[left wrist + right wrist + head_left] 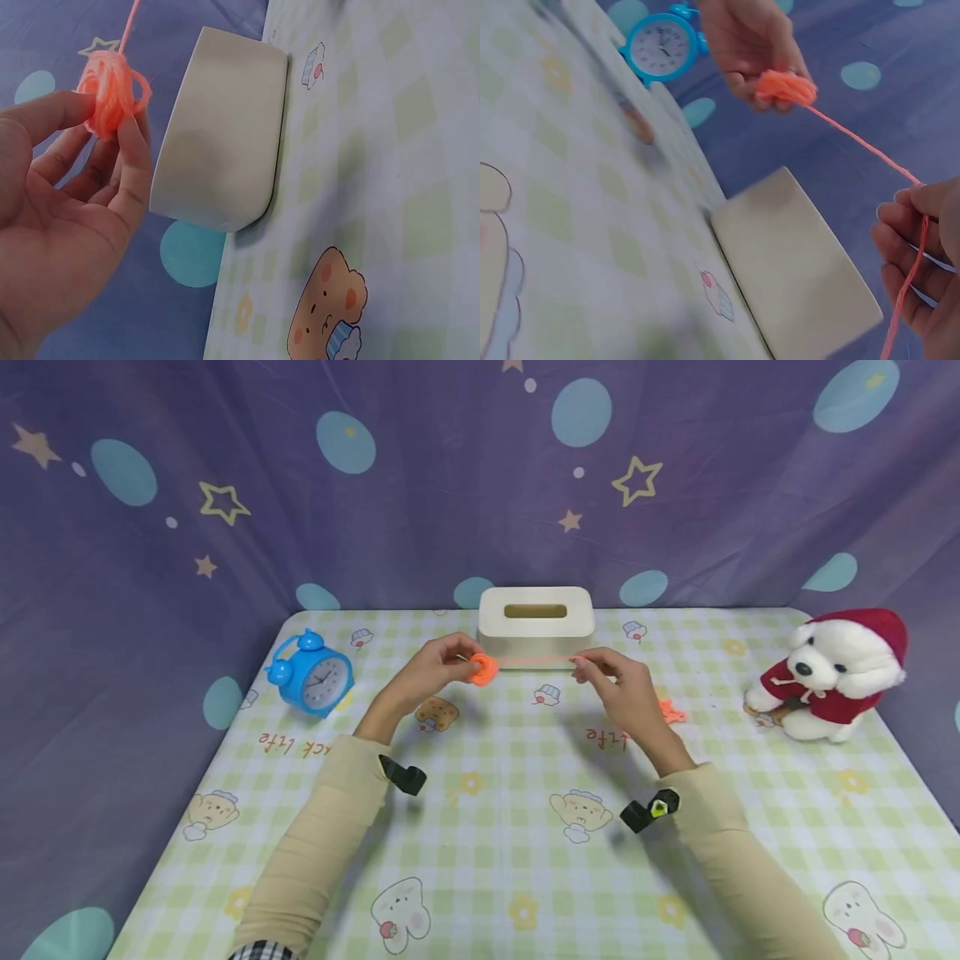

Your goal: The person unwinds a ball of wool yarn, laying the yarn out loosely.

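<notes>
A small wound ball of orange yarn (109,94) is pinched between the thumb and fingers of my left hand (435,672). From it a taut strand of yarn (862,142) runs across to my right hand (618,689), whose thumb and forefinger pinch it. Past that pinch the strand hangs down over the right palm in the right wrist view. Both hands are raised above the table, in front of the tissue box. More loose orange yarn (672,712) lies on the tablecloth behind the right wrist, partly hidden by it.
A cream tissue box (536,625) stands at the table's back edge. To the left is a blue alarm clock (318,677); to the right sits a white plush dog (825,681) in red clothes. The checked tablecloth (480,852) covers the table, with a purple curtain (450,527) behind.
</notes>
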`<state>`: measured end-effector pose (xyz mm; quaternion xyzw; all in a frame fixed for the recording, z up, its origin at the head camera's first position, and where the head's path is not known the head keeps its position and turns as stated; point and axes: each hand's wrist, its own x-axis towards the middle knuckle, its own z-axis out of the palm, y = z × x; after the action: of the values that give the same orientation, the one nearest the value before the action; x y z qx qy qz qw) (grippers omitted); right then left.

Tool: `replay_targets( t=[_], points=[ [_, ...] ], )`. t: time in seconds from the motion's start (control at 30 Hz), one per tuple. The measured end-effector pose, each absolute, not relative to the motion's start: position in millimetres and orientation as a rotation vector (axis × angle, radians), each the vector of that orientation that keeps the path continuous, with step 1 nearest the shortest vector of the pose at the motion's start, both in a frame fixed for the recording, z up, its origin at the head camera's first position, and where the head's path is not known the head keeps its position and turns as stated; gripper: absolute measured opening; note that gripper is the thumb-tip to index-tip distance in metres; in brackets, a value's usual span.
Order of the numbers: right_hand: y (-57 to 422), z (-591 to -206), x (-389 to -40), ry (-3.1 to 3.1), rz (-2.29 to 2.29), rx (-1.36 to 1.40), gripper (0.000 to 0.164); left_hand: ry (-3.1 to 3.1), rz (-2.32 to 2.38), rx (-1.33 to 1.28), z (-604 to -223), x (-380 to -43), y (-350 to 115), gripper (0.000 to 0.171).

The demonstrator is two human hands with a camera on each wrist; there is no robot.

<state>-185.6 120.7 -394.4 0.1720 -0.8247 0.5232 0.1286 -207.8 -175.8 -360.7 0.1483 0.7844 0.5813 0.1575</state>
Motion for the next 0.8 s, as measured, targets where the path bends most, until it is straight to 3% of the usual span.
replay_targets(
  t=[0.8],
  points=[
    [170, -362, -156, -2.376, 1.403, 0.274, 0.021, 2.268, 1.664, 0.385, -361, -209, -178, 0.018]
  ],
)
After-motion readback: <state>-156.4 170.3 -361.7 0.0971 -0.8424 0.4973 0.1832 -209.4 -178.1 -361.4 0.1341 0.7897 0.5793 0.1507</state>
